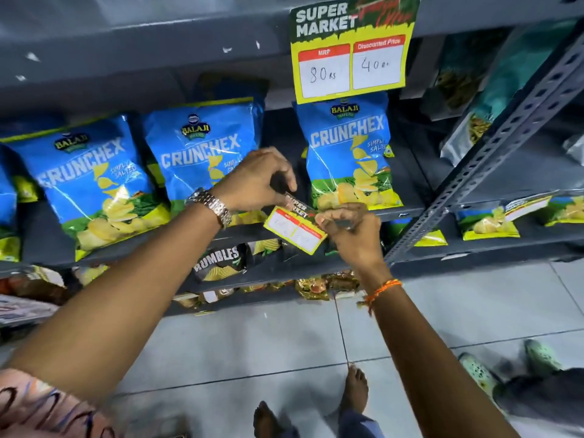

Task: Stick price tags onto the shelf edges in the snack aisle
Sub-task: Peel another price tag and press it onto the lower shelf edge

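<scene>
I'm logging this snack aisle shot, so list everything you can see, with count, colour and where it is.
Crunchex chip bags: three fully in view, blue with yellow and green, upright on the middle shelf.
Hung price sign: one, yellow and green, on the upper shelf edge, reading 80 and 40.
Price tag: one, yellow with red and white boxes, held in front of the middle shelf edge.
Rumbles bag: one, dark, on the shelf below.
Shelving upright: one, grey perforated metal, at right.
Floor: pale tiles.
Green clogs: two, bottom right, a bystander's.
Left hand: wristwatch, grip on the tag's top.
Right hand: orange wrist thread, grip on the tag's right edge.
Bare feet: two, bottom centre.
</scene>
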`<state>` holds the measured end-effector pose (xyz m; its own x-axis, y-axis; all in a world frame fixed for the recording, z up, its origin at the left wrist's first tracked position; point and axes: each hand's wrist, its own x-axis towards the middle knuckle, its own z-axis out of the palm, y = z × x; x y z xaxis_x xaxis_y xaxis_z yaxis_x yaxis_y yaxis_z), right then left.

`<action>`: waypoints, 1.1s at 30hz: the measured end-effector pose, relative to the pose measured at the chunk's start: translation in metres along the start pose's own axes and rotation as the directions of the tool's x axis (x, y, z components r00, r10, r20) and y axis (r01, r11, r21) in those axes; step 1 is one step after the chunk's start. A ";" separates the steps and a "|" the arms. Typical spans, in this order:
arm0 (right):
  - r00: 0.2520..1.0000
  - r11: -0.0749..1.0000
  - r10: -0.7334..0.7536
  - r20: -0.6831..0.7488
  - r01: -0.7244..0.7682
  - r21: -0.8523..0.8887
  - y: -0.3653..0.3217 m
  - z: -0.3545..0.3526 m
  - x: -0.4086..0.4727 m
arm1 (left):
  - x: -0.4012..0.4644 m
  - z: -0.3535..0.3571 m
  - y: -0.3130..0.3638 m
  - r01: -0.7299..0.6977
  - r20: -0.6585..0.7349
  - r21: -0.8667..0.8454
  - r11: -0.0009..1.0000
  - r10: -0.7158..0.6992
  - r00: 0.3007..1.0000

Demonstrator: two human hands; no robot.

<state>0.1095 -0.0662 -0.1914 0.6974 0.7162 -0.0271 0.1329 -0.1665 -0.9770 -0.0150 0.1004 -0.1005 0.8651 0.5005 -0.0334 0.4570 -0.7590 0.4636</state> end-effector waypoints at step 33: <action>0.959 0.394 -0.277 0.066 0.176 -0.902 0.056 0.023 0.017 | -0.040 0.163 -0.013 0.612 -0.636 0.229 0.757 -0.360 0.682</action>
<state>0.1127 -0.0476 -0.2517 0.5852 0.7775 0.2302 0.8104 -0.5511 -0.1990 -0.0215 0.0222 -0.2493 0.2944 0.8797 0.3734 0.9229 -0.3632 0.1281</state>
